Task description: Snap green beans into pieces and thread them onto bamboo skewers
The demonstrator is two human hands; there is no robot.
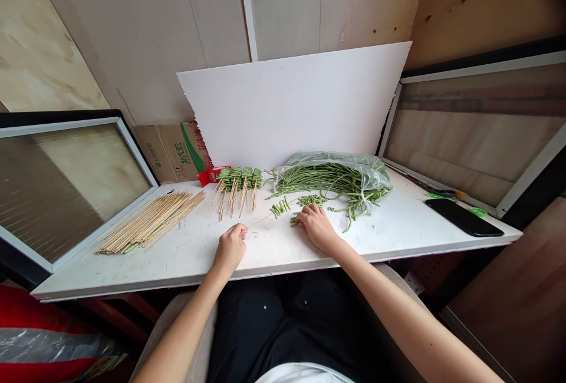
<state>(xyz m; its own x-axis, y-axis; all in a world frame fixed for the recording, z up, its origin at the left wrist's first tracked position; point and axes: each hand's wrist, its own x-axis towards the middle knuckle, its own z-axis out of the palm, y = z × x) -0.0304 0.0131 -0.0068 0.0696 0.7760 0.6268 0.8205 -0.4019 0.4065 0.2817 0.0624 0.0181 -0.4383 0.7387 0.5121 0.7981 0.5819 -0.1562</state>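
Observation:
My left hand [232, 246] is closed around the lower end of a thin wooden skewer [260, 220], which points up and right toward cut green bean pieces. A short row of bean pieces [280, 207] lies by the skewer's far part. My right hand [317, 227] rests over more cut bean pieces [293, 220], fingers curled down onto them; whether it grips any is hidden. Just behind it lies a small heap of cut pieces [311, 200]. Finished-looking skewers of green bean pieces [241, 177] are stacked behind my left hand, their bare sticks facing me.
Loose wooden skewers [150, 221] lie in a pile at the left. A clear plastic bag of long green beans [327, 177] sits at the back right. A black phone [464, 217] lies near the right edge. A white board [296, 106] and a cardboard box [172, 150] stand behind.

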